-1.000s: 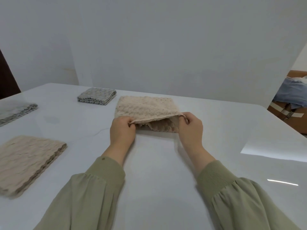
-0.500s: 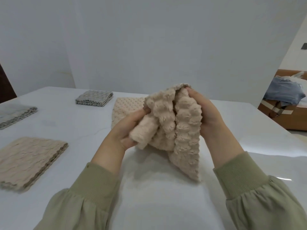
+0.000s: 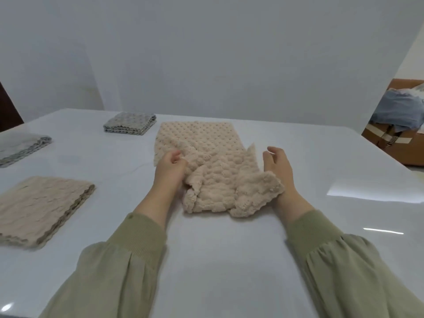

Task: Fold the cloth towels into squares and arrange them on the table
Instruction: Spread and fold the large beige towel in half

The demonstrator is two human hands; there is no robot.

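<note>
At the middle of the white table (image 3: 218, 260) lies a beige towel (image 3: 213, 180), unfolded and rumpled. Its far half lies flat on the surface, while the near half is bunched into loose ridges with one corner sticking up on the right side.

The left hand (image 3: 169, 171) has its fingers curled into the towel's left edge and pinches a fold of the fabric there. The right hand (image 3: 278, 173) sits at the towel's right side with its fingers spread and relaxed, holding nothing (the near right corner of the towel drapes against the heel of this hand). Both forearms wear olive green sleeves (image 3: 128, 260).

Three more towels lie on the left part of the table, well apart from each other. A folded beige towel (image 3: 41, 210) lies nearest the person, a grey folded towel (image 3: 129, 123) lies at the far side just beside the spread towel's far left corner, and a second grey towel (image 3: 23, 149) lies at the left edge of the view, partly cut off.

Beyond the table on the right stands a cardboard box (image 3: 394, 143) with a blue cloth (image 3: 397, 113) heaped on it.
</note>
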